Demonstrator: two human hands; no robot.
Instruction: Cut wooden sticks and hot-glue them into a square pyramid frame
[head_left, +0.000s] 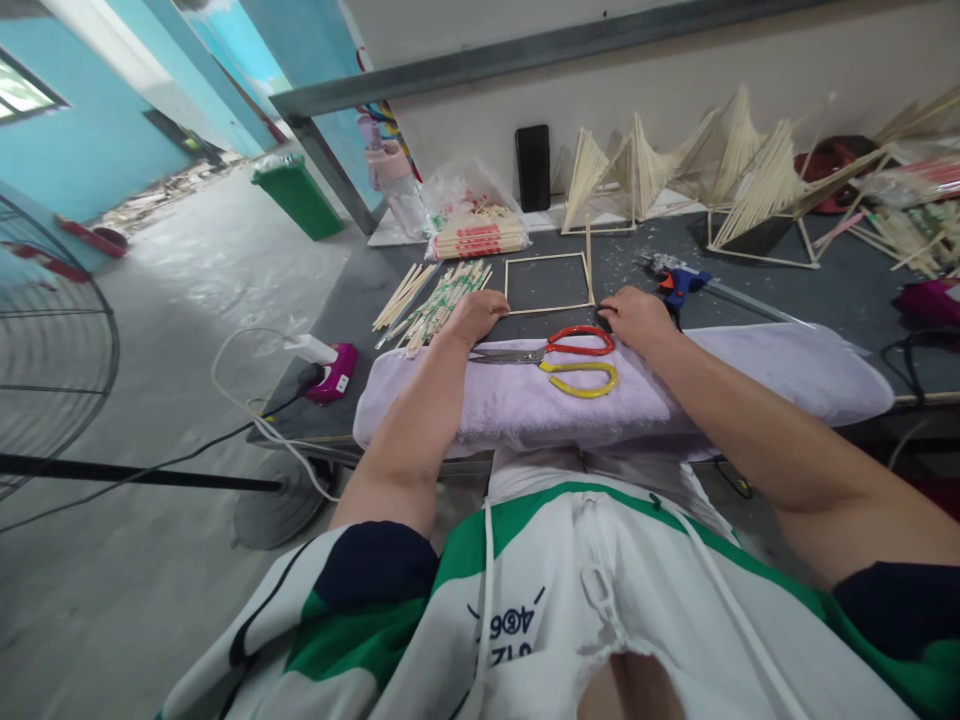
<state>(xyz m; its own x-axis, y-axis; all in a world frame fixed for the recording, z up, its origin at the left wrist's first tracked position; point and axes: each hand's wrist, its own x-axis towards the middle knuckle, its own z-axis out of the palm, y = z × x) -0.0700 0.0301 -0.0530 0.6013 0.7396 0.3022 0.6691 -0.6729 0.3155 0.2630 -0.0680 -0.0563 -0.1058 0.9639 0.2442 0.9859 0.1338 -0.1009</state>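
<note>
A square frame of thin wooden sticks (547,257) lies on the dark table, with one stick (589,250) standing up at its right side. My left hand (482,312) is closed at the frame's near left corner, its fingertips touching there. Close to the near right corner, my right hand (631,312) has its fingers pressed together; what is between them is too small to make out. Scissors (544,356) with one red and one yellow handle rest on a lilac towel (510,405) just in front of both hands.
Loose sticks (442,305) lie left of the frame, bagged sticks (480,238) behind. A black phone (533,168) leans on the wall. Stick models (757,190) and a blue glue gun (681,284) are at right. A purple power socket (331,374) sits at the left edge.
</note>
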